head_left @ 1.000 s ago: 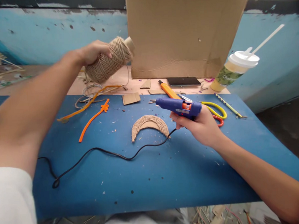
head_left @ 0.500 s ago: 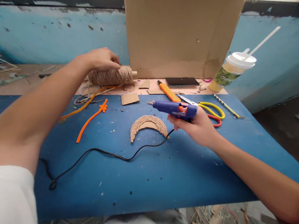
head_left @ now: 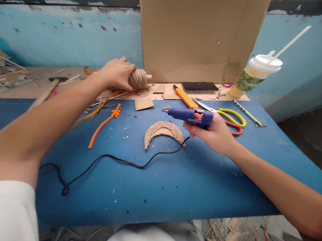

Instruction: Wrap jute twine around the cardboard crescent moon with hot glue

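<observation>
My left hand (head_left: 118, 74) is closed over a spool of brown twine (head_left: 138, 79) at the back of the table; the palm covers the spool's left part. In my right hand (head_left: 212, 130) is a blue glue gun (head_left: 188, 115), its nozzle pointing left above the mat. A black cord (head_left: 119, 158) runs from it leftward across the mat. Left of and below the glue gun lies a cardboard crescent (head_left: 164, 131) covered with rows of twine. An orange pipe cleaner (head_left: 104, 125) with a knotted end rests farther left.
Scissors (head_left: 230, 118) with yellow and red handles lie behind my right hand. Near them are an orange utility knife (head_left: 185, 97), a black phone (head_left: 199, 86) and a striped pencil (head_left: 248, 113). A lidded drink cup (head_left: 252, 76) stands back right. A large cardboard sheet (head_left: 205, 34) leans against the wall.
My left hand has gone from resting on top of the twine spool to wrapping round its left part. My right hand keeps the glue gun nearly still; the view has shifted slightly.
</observation>
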The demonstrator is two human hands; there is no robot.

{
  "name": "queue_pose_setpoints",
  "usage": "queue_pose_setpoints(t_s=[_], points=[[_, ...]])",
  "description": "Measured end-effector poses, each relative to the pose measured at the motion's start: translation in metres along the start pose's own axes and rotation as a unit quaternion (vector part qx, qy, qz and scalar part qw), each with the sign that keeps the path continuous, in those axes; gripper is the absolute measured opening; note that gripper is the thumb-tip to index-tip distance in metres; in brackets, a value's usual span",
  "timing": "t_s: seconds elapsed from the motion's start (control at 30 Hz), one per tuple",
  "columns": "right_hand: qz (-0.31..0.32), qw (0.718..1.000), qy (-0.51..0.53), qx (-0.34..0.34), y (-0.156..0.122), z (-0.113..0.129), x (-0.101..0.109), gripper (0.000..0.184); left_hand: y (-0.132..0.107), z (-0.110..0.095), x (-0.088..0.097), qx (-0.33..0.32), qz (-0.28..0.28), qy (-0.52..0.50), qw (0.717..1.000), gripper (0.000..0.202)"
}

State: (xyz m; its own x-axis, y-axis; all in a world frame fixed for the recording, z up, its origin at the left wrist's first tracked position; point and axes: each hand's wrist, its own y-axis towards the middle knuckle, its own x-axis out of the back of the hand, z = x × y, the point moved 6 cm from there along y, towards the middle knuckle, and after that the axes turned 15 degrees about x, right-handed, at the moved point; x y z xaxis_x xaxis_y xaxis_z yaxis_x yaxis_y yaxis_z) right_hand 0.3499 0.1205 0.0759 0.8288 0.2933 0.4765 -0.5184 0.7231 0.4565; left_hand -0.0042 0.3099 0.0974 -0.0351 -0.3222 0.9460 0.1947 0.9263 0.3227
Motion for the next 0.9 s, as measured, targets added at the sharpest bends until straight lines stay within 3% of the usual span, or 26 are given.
queue_pose_setpoints(t_s=[0.1,0.37,0.47,0.57,0.67,0.73,0.8,0.9], points=[[-0.006,1.000,-0.005,-0.002,0.000,0.000,0.001,0.015,-0.001,-0.008,0.008,-0.006,0.046,0.049,0.998,0.070],[0.003,1.000,-0.007,0.006,0.000,0.000,0.000,0.018,-0.003,-0.014,0.063,-0.082,0.080,0.090,0.989,0.068],[0.005,1.000,-0.008,0.009,0.000,-0.001,0.000,0.022,-0.006,-0.009,0.062,-0.120,0.118,0.076,0.983,0.055],[0.009,1.000,-0.006,0.007,0.000,-0.001,-0.001,0.020,-0.016,-0.001,0.046,-0.125,0.155,0.058,0.978,0.043],[0.016,1.000,-0.008,0.005,0.000,0.000,-0.003,0.018,-0.025,0.013,0.033,-0.077,0.135,0.048,0.987,0.044],[0.020,1.000,-0.012,0.003,-0.001,0.000,-0.003,0.019,-0.026,0.025,0.028,-0.018,0.097,0.047,0.994,0.040],[0.023,1.000,-0.014,0.001,-0.001,0.000,-0.003,0.019,-0.024,0.037,0.023,0.049,0.071,0.050,0.995,0.048],[0.030,0.999,-0.008,-0.005,-0.001,-0.003,-0.004,0.020,-0.019,0.051,0.015,0.140,0.067,0.061,0.986,0.047]])
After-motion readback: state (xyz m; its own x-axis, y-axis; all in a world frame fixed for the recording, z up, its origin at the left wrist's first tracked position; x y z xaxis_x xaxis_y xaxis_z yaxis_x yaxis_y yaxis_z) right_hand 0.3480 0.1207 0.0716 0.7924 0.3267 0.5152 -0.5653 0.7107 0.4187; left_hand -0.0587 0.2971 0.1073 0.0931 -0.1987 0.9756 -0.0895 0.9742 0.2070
